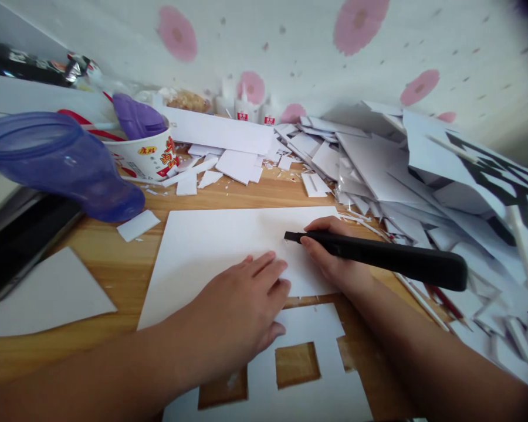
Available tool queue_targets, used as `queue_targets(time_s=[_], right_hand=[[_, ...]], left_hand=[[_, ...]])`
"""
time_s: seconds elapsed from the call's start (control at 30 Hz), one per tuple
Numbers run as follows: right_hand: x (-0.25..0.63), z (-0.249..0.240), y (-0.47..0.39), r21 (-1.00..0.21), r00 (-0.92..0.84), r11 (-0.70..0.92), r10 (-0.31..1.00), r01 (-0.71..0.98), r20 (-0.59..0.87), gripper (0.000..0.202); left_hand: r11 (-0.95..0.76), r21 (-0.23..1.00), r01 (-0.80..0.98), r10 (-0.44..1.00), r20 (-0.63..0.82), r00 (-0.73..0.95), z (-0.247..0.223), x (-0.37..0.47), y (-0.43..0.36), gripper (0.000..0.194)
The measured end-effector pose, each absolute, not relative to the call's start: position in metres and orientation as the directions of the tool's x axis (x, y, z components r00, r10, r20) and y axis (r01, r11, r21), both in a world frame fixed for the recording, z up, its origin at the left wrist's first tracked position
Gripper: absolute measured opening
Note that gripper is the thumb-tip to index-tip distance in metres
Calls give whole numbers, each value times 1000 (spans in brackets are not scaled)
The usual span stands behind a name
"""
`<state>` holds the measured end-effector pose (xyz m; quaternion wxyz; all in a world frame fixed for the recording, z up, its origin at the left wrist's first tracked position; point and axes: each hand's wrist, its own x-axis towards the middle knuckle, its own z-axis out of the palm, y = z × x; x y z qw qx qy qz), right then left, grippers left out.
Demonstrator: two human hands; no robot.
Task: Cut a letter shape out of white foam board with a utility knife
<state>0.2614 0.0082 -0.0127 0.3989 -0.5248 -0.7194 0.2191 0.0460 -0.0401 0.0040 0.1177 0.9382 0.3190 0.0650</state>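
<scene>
A plain white foam board sheet [211, 246] lies flat on the wooden table. My left hand [250, 299] rests on it, palm down with fingers stretched out. Over the sheet's right part, my right hand [330, 249] grips a long black handheld tool [391, 255]. This tool has a thick rounded back end and a narrow square tip pointing left, close above the sheet; I cannot make out a blade. Nearer to me is a second white board [338, 390] with square openings cut in it and a notch in its right edge. My left wrist hides part of it.
Scrap white boards [378, 176] pile up at the right. At the left stand a blue translucent boot-shaped cup [57, 158] and a paper tub [145, 155] holding a purple item. Small glue bottles [243, 108] line the back. The wooden table [127, 269] carries white offcuts.
</scene>
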Motion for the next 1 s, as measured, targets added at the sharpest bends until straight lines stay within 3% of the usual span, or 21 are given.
queue_targets(time_s=[0.7,1.0], right_hand=[[264,-5,-12,-667,-211,385,920,638,330,6],[265,-8,-25,-610,-220,435,891,662,396,5]], left_hand=[[-762,216,610,623,-9,782,0,49,-41,45],[-769,176,615,625,5,780,0,52,-40,33]])
